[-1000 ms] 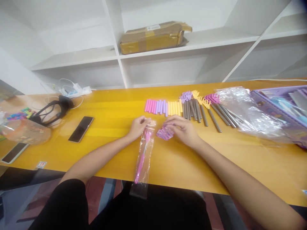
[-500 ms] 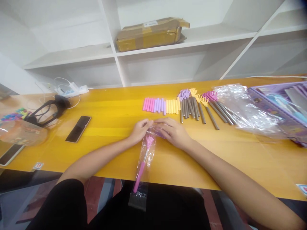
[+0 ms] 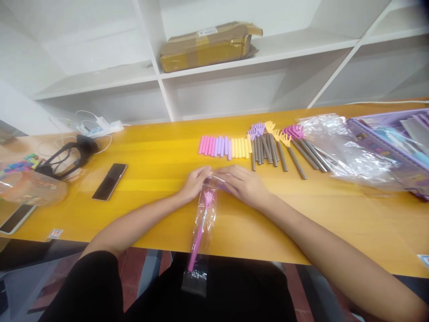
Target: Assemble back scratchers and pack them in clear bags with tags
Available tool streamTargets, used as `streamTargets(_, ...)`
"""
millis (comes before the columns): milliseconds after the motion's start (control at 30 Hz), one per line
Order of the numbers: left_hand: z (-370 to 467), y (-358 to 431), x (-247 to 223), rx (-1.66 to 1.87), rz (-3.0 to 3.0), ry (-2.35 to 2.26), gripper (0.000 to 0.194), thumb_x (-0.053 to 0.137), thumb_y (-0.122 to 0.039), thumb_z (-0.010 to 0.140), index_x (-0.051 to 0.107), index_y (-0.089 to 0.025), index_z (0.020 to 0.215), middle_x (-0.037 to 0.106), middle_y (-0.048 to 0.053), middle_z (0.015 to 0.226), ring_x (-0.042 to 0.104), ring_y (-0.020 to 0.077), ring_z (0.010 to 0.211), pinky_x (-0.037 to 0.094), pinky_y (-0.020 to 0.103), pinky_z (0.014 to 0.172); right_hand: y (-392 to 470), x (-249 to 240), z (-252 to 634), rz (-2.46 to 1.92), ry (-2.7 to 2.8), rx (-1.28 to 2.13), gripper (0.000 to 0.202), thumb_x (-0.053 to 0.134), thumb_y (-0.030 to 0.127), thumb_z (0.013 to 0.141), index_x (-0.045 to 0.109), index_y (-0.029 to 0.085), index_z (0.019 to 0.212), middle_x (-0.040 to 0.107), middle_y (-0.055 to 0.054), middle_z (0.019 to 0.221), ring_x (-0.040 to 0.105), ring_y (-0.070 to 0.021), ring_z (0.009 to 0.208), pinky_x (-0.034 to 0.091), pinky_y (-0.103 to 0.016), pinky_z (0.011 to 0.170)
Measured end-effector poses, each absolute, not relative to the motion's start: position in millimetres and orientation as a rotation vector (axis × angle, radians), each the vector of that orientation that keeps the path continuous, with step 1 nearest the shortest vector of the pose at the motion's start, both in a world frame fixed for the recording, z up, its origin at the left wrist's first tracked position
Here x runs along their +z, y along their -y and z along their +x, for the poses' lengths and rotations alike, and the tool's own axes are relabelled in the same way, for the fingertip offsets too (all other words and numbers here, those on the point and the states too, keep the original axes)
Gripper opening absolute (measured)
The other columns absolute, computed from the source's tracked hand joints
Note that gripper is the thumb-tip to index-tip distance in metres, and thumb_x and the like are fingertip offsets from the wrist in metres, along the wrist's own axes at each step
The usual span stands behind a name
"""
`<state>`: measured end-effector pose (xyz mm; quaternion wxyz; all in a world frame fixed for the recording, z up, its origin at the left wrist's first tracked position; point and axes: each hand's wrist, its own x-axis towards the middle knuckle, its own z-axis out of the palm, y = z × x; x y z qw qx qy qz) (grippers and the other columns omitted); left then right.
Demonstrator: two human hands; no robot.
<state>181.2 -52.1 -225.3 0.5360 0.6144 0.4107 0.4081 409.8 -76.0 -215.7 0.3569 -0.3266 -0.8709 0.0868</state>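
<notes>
A clear plastic bag [image 3: 211, 214] hangs over the table's near edge with a pink back scratcher [image 3: 197, 243] inside, its claw end toward my hands. Both hands meet at the bag's top end. My left hand [image 3: 195, 184] is closed, thumb and fingers pinching the bag's edge. My right hand [image 3: 244, 185] has its fingers bent over the same end, pressed on the plastic. Beyond them lie a row of pink, purple and yellow tubes [image 3: 224, 147] and several back scratchers with bare metal handles [image 3: 268, 147].
Clear plastic bags [image 3: 351, 154] lie at the right beside a purple box [image 3: 395, 143]. On the left are a phone [image 3: 110, 181], a second phone [image 3: 16, 218], a black strap-like object [image 3: 69, 156], an orange-tinted container [image 3: 33, 188] and a power strip [image 3: 105, 128]. A taped carton [image 3: 208, 47] sits on the shelf.
Both hands stay at the bag's top end, with only slight finger movement. The bag's top edge has shifted a little; the view has tilted slightly.
</notes>
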Motion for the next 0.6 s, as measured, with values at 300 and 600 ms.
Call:
streamTargets(300,182.8,61.6,-229.9,1.050,1.593,-0.803,0.045,0.069,-0.060,0.100,0.047,-0.029,0.125,0.067,0.007,0.119,0.071,0.0193,0.095,0.060,0.038,0.088,74.3,-208.5,413.1,-1.052,1.933,0.531,0.035,0.051,0.045,0.112,0.078,0.023,0.110,0.077,-0.010,0.104,0.071,-0.0252,0.097,0.056,-0.040,0.090)
streamTargets(600,184.8,61.5,-232.7,0.920,1.651,-0.648,0.037,0.072,-0.028,0.099,0.063,-0.022,0.135,0.069,0.011,0.126,0.071,0.0155,0.098,0.058,0.032,0.090,64.6,-217.0,415.7,-1.089,1.725,0.682,0.040,0.065,0.060,0.103,0.078,0.022,0.099,0.078,-0.006,0.094,0.070,-0.0227,0.086,0.053,-0.038,0.083)
